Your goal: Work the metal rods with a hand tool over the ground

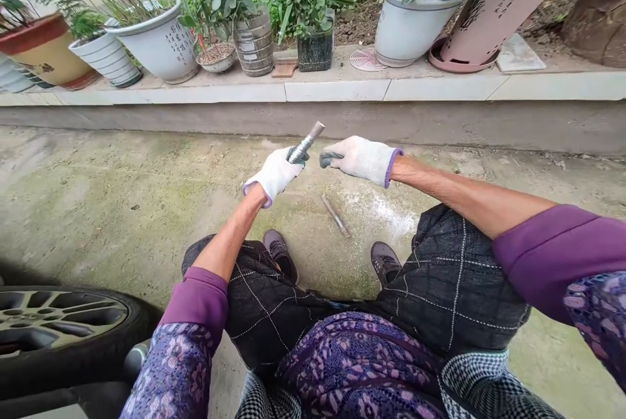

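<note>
My left hand, in a white glove with dark fingers, is closed around a short metal rod. Shiny wire appears wound in close turns along the rod, which tilts up to the right. Just right of it, my right hand wears a matching glove, its fingers pressed together; whatever they pinch is too fine to make out. A second rod lies on the concrete ground between my shoes, below both hands.
White powder is scattered on the ground right of the loose rod. Ahead runs a low tiled ledge bearing several potted plants, among them a white pot. A car wheel stands at lower left.
</note>
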A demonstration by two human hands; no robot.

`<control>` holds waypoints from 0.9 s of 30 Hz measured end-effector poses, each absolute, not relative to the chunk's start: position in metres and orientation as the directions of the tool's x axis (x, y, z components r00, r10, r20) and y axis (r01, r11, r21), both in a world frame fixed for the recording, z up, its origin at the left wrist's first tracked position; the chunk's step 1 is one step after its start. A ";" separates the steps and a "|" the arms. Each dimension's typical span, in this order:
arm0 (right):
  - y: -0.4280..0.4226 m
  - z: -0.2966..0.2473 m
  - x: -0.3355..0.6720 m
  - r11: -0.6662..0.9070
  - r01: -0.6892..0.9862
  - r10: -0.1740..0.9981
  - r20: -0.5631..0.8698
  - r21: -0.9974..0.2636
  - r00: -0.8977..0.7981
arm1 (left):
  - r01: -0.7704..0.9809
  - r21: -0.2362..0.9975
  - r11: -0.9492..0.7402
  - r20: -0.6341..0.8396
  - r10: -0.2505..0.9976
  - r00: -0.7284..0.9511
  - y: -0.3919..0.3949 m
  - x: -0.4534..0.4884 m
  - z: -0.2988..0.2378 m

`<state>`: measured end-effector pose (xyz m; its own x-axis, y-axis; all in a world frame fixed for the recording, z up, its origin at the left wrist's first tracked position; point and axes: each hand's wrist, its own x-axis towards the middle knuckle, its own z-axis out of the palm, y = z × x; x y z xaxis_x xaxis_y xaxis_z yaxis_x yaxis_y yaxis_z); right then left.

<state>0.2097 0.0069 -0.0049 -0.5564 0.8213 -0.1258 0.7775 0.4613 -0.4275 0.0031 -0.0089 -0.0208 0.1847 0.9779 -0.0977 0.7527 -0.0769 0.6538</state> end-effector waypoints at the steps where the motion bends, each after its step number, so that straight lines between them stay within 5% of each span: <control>1: 0.003 -0.003 0.208 0.482 0.775 0.818 -0.107 -0.409 -0.565 | 0.793 0.603 -0.090 -0.094 0.979 0.183 -0.005 0.000 -0.024; 6: -0.005 0.010 0.206 0.518 0.833 0.823 -0.150 -0.195 -0.547 | 0.989 0.072 -0.131 -0.217 0.966 0.143 -0.001 -0.001 -0.033; 9: 0.003 0.016 0.214 0.491 0.849 0.849 -0.113 -0.193 -0.517 | 0.961 -0.056 -0.270 -0.330 0.914 0.237 -0.011 0.006 -0.028; 14: 0.021 0.012 0.229 0.429 0.839 0.879 -0.057 -0.336 -0.472 | 0.900 0.264 -0.347 -0.255 0.875 0.412 -0.025 0.011 -0.020; 18: 0.021 -0.002 0.225 0.497 0.805 0.828 -0.101 -0.325 -0.552 | 0.824 0.485 -0.292 -0.188 0.886 0.424 -0.028 0.010 -0.019; 22: 0.016 -0.013 0.212 0.466 0.816 0.846 -0.098 -0.342 -0.525 | 0.669 0.735 -0.112 -0.204 0.905 0.374 -0.040 0.012 -0.008; 27: 0.013 -0.009 0.198 0.511 0.733 0.847 0.117 -0.449 -0.519 | 0.235 0.957 0.170 -0.224 0.948 0.225 -0.044 0.006 0.006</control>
